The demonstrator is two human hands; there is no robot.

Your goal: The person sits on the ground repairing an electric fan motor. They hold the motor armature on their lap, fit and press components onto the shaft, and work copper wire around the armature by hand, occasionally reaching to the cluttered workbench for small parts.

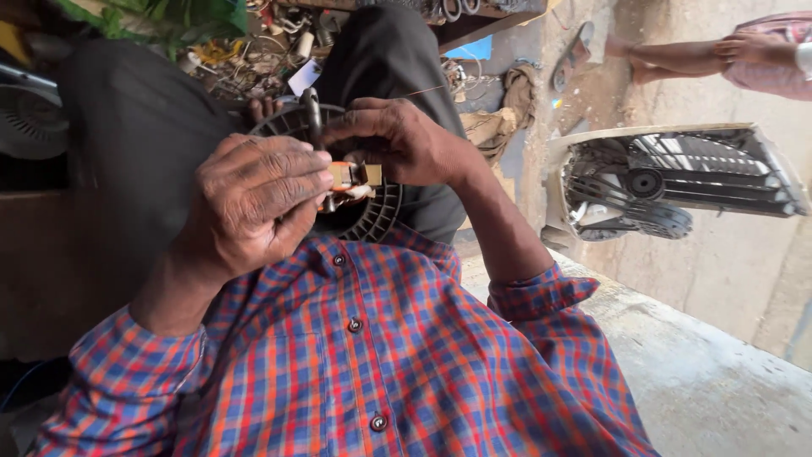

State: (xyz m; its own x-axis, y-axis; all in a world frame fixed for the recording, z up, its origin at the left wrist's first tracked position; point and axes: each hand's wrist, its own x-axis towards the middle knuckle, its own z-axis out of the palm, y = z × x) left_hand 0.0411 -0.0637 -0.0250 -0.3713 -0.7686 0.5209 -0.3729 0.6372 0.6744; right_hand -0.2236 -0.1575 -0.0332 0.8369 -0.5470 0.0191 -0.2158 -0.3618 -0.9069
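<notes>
A: What has the left hand [254,203] got?

B: It is closed around a small motor [351,182], orange and cream, fingers curled over its near side. The motor sits near the middle of the view, above the checked shirt [381,338].

A: And the right hand [397,140]?

B: At about one o'clock from the left, fingers pinched on the motor's far side. A thin wire [423,90] runs up from it toward one o'clock. A dark shaft [313,114] stands up from the motor at twelve o'clock, between the two hands.

A: What lies behind them?

B: A round grey fan grille [376,211] rests on the dark-trousered lap, right behind the motor; whether the motor touches it I cannot tell.

A: Anything else about?

B: At three o'clock a white fan housing [677,182] lies on the concrete floor [719,381], well apart. At eleven o'clock, a heap of scrap parts [254,51]. At two o'clock, another person's leg [677,57].
</notes>
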